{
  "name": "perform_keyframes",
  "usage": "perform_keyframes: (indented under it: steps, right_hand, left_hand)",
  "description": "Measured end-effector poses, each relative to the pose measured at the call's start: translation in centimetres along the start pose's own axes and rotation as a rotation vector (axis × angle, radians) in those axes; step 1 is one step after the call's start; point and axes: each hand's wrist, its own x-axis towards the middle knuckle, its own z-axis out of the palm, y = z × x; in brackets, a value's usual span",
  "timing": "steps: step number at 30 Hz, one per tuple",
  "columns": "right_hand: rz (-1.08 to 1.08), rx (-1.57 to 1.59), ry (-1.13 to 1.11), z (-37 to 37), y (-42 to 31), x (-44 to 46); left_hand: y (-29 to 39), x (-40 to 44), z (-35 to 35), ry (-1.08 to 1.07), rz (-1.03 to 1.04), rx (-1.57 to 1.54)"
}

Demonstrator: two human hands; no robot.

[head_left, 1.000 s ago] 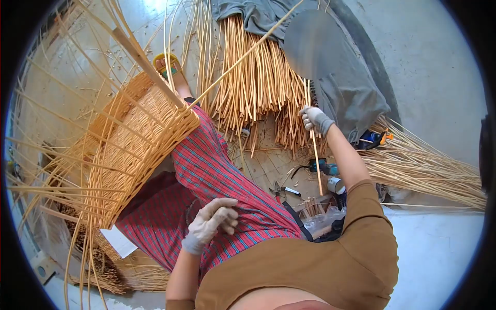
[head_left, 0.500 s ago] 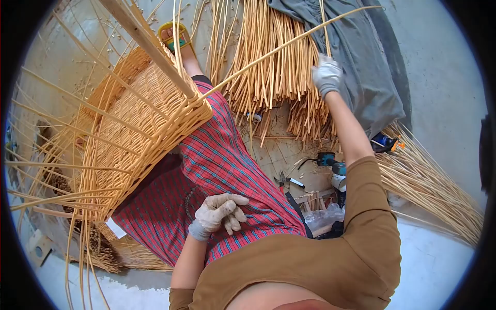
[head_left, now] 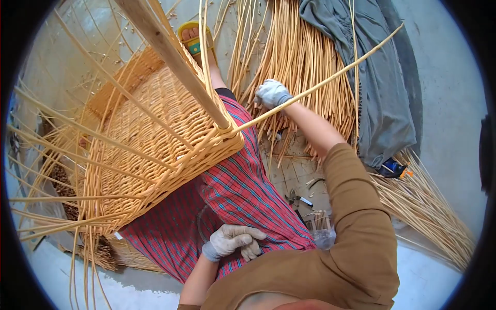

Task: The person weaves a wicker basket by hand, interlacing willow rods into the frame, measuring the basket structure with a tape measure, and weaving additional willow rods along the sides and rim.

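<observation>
My left hand (head_left: 235, 242), in a pale work glove, rests on my lap over the red plaid cloth (head_left: 243, 181). Its fingers are loosely stretched, with nothing visible in them. My right hand (head_left: 273, 94), gloved too, is curled closed over the bundle of peeled wicker rods (head_left: 305, 57); what its fingers hold, if anything, is hidden. Tilted across my legs at the left is a woven wicker basket (head_left: 155, 113). Long loose stakes (head_left: 103, 137) fan out from its edge. A thick wooden post (head_left: 178, 62) stands at its near corner, and one long rod (head_left: 320, 92) sticks out from there, passing above my right forearm.
A grey cloth (head_left: 382, 93) lies partly over the rods. More thin rods (head_left: 423, 201) spread at the right beside a dark blue object with orange parts (head_left: 392, 168). Pruning shears (head_left: 297, 199) lie on the floor. A foot in a yellow sandal (head_left: 195, 39) is beyond the basket.
My right hand has moved left and nearer, away from an upright rod beside the grey cloth, onto the bundle. The view has shifted slightly; my left hand keeps its pose on my lap.
</observation>
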Motion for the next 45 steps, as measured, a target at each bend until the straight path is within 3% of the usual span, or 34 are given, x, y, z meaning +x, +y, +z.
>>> perform_keyframes:
  steps: [2,4,6,8,9,10,15,16,20,23,26,32,35,40,42,43,44,45]
  right_hand:
    - [-0.046,-0.083,0.083,1.6,2.6,-3.9]
    - [0.049,0.007,0.030,2.7,4.8,-6.8]
    - [-0.018,-0.035,0.204,3.1,5.6,-8.4]
    - [0.001,-0.045,0.229,3.6,5.3,-7.2]
    - [0.167,0.091,-0.103,3.0,4.4,-5.2]
    - [0.076,0.042,0.183,2.6,4.2,-5.7]
    - [0.293,0.129,-0.034,1.2,2.2,-3.8]
    - [0.318,0.177,0.099,2.0,2.0,-3.4]
    - [0.541,0.136,0.189,3.0,0.4,-1.0]
    - [0.492,-0.017,-0.060,3.0,-0.6,-0.3]
    - [0.538,-0.075,-0.091,4.5,-1.8,1.0]
    - [1.067,0.442,0.073,5.0,-2.4,3.9]
    - [0.999,0.732,0.181,5.1,-1.8,2.2]
    - [1.093,0.819,0.182,7.9,-1.0,2.7]
    - [1.011,0.893,0.371,5.9,-3.5,1.3]
    - [0.956,0.613,0.658,6.9,-4.5,1.6]
    - [0.961,0.741,0.494,7.5,-4.0,1.6]
    - [0.926,0.645,0.448,8.2,-3.8,1.9]
  left_hand:
    - [0.0,-0.2,-0.2,-0.023,-0.010,-0.015]
    - [0.0,-0.2,-0.5,-0.053,-0.009,-0.022]
    - [0.1,-0.4,-0.5,-0.043,-0.017,-0.008]
    - [0.4,-0.2,-0.5,-0.082,0.010,-0.002]
    - [0.5,0.0,-0.8,-0.085,0.013,-0.001]
    - [0.4,-0.1,-1.0,-0.096,-0.002,0.004]
    - [-0.1,0.0,-1.8,-0.157,0.018,-0.017]
    - [-0.1,0.0,-2.0,-0.177,-0.008,-0.010]
    - [0.5,0.2,-2.0,-0.196,-0.063,0.017]
    - [0.1,0.2,-2.4,-0.220,-0.029,0.049]
    - [-0.1,0.4,-2.7,-0.249,-0.050,0.032]
    - [0.0,0.2,-2.9,-0.233,-0.095,0.028]
    - [0.1,0.0,-2.6,-0.196,-0.105,0.024]
    - [-0.1,0.2,-2.6,-0.184,-0.077,-0.002]
    - [0.0,0.1,-2.5,-0.179,-0.075,0.047]
    - [0.0,0.1,-2.5,-0.173,-0.085,0.052]
    - [0.0,0.2,-2.6,-0.179,-0.077,0.052]
    - [0.0,0.1,-2.5,-0.186,-0.068,0.051]
